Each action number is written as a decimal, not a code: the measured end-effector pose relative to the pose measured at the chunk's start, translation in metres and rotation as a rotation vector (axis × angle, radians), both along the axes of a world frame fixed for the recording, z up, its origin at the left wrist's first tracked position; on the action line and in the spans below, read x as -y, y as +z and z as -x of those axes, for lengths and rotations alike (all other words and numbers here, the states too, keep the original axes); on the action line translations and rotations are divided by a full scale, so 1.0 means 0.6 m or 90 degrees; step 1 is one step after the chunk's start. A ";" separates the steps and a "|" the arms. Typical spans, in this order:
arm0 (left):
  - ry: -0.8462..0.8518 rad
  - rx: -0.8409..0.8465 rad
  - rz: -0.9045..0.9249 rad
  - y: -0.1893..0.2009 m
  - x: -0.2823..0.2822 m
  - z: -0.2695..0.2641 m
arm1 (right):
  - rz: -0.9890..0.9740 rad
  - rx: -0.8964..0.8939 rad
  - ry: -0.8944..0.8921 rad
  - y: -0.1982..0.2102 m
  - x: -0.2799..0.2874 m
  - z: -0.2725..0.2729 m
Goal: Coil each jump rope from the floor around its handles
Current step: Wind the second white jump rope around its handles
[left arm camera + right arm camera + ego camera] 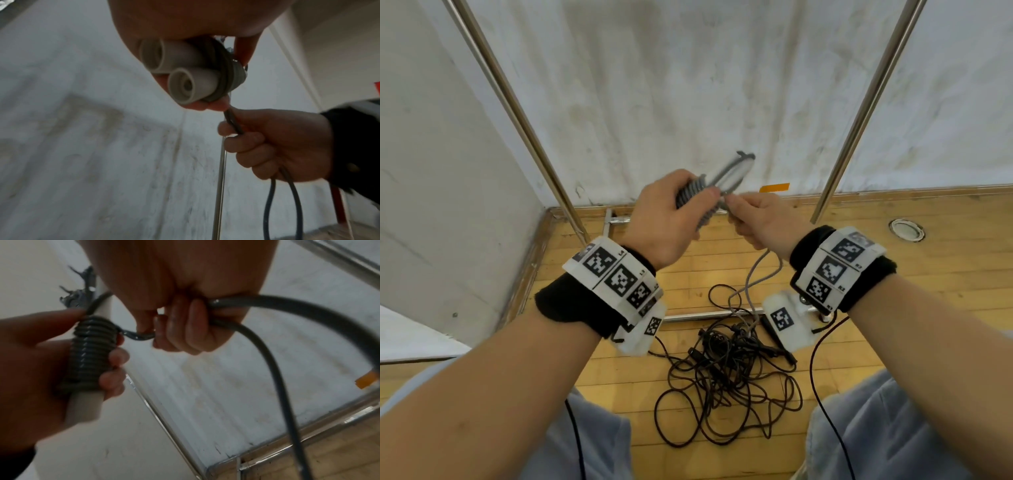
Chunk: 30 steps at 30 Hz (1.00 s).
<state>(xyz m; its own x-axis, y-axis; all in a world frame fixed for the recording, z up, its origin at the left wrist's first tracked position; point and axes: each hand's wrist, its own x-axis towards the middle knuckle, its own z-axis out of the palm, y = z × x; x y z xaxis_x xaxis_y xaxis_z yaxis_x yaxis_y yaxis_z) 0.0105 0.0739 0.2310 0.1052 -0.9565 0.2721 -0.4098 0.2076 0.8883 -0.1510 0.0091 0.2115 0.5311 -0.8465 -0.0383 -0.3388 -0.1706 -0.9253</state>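
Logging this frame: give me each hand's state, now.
Left hand: grips the paired grey handles and coils.
Right hand: closed around the loose grey rope.

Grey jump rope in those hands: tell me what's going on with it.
The left hand grips the two grey handles side by side, with several turns of grey rope already coiled around them. The right hand holds the loose rope near the coil, mid-wrap. Its slack trails down to the wooden floor, where a tangle of black jump ropes remains uncoiled.

Small codes are printed beside the square black-and-white markers on both white wristbands (619, 277), among them what look like "L4" on the left one and "R2" on the right (839, 267); no other text is legible.
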 end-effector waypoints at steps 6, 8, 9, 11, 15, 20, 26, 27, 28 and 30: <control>0.060 -0.105 -0.015 0.010 0.014 -0.023 | 0.211 0.002 -0.043 0.000 -0.034 -0.031; 0.053 -0.089 -0.015 0.010 0.013 -0.025 | 0.254 -0.066 -0.014 -0.005 -0.042 -0.035; 0.044 -0.080 -0.017 0.010 0.013 -0.025 | 0.256 -0.090 -0.004 -0.008 -0.043 -0.035; 0.022 -0.066 -0.031 0.010 0.011 -0.024 | 0.249 -0.146 0.000 -0.009 -0.040 -0.032; -0.013 -0.025 -0.061 0.006 0.006 -0.007 | 0.251 -0.296 -0.038 -0.015 -0.031 -0.031; -0.019 -0.034 -0.044 0.011 0.009 -0.003 | -0.046 -0.026 0.024 -0.026 -0.046 -0.047; 0.055 0.025 -0.052 0.014 0.024 -0.043 | -0.022 0.040 -0.033 -0.029 -0.042 -0.043; 0.061 0.055 -0.053 0.012 0.027 -0.049 | 0.042 0.005 -0.041 -0.029 -0.040 -0.042; 0.066 0.084 -0.053 0.010 0.028 -0.053 | 0.098 -0.021 -0.043 -0.029 -0.039 -0.042; 0.074 0.135 -0.050 0.005 0.029 -0.060 | 0.167 -0.060 -0.040 -0.030 -0.040 -0.042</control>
<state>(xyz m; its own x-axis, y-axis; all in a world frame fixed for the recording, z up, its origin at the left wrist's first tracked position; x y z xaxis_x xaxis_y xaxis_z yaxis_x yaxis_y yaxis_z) 0.0464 0.0564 0.2339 0.1642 -0.9605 0.2246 -0.6054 0.0816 0.7917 -0.1259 0.0330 0.1937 0.4823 -0.8648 0.1397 -0.4379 -0.3761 -0.8166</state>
